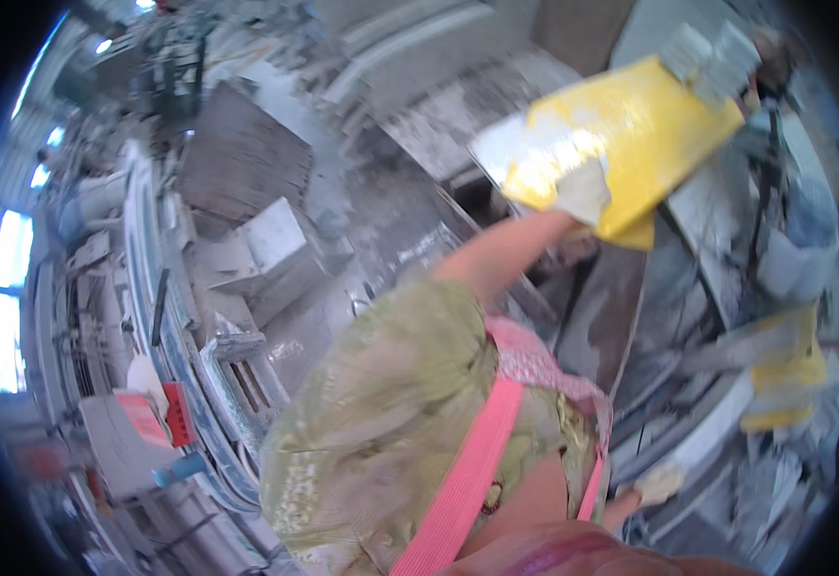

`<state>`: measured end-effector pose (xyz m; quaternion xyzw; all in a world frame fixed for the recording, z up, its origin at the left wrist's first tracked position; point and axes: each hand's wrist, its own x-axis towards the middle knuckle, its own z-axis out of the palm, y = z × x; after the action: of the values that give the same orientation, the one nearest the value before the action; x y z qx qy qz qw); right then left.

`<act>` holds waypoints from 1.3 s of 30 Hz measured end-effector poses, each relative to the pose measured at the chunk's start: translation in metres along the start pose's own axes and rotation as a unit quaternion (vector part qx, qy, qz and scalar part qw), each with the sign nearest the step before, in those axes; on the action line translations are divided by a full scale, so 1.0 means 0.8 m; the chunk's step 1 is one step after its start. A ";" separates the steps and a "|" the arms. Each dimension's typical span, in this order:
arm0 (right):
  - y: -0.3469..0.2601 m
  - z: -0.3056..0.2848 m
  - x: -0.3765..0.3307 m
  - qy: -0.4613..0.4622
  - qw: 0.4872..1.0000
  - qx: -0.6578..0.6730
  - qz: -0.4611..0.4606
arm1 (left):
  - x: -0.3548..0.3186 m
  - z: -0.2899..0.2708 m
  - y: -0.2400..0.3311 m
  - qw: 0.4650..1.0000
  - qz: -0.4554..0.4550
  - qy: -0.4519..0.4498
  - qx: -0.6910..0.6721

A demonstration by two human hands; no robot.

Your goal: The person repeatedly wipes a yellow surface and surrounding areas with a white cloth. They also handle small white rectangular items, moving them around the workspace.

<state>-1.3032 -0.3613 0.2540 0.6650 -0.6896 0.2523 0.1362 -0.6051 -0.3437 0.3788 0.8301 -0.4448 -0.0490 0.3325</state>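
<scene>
My left hand (585,192), in a pale glove, reaches up and is closed on the near edge of a shiny yellow sheet (645,134), which looks like plastic; its fingers are blurred. A whitish patch covers the sheet's left corner. Clear or pale blocky things (712,60) lie over its far right corner. My right hand (662,483), gloved too, is low on the right beside long pale pieces (707,422). Its fingers look stretched out, and nothing shows in them.
A brown board (245,158) leans at the left near a pale box (280,240). A red slotted piece (178,415) and a blue cylinder (179,468) are at lower left. More yellow material (784,384) lies right. A pale bucket (799,259) stands at the far right.
</scene>
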 end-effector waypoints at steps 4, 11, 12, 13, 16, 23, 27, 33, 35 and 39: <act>-0.003 0.016 -0.025 -0.028 0.965 -0.255 -0.053 | -0.004 -0.006 -0.001 0.998 -0.025 0.054 -0.013; -0.039 0.000 -0.040 -0.072 0.962 -0.260 0.027 | -0.006 -0.036 0.011 0.983 -0.160 0.028 -0.090; -0.040 -0.002 -0.039 -0.071 0.964 -0.256 0.028 | -0.006 -0.035 0.012 0.984 -0.153 0.032 -0.091; -0.042 -0.003 -0.037 -0.071 0.964 -0.254 0.031 | -0.006 -0.032 0.012 0.984 -0.148 0.038 -0.093; -0.045 -0.010 -0.032 0.033 0.983 -0.177 -0.029 | -0.006 -0.016 0.004 0.986 -0.131 0.053 -0.088; -0.063 -0.038 -0.038 0.020 0.991 -0.134 0.013 | -0.007 -0.009 -0.008 0.997 0.037 0.049 0.050; -0.072 -0.044 -0.044 -0.041 0.986 -0.157 0.049 | -0.005 -0.036 0.013 0.986 -0.147 -0.009 -0.074; -0.066 -0.032 -0.053 -0.077 0.979 -0.165 0.095 | -0.012 -0.048 0.021 0.990 -0.135 0.001 -0.046; -0.058 -0.038 -0.054 -0.108 0.977 -0.167 0.079 | -0.010 -0.045 0.017 0.993 -0.116 0.004 -0.031; -0.045 -0.092 -0.055 -0.173 0.984 0.007 -0.027 | -0.002 -0.045 0.015 0.990 -0.137 -0.020 0.000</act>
<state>-1.2755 -0.2847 0.2988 0.7182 -0.6827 0.1340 0.0167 -0.6013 -0.3286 0.4133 0.8823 -0.3332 -0.1105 0.3135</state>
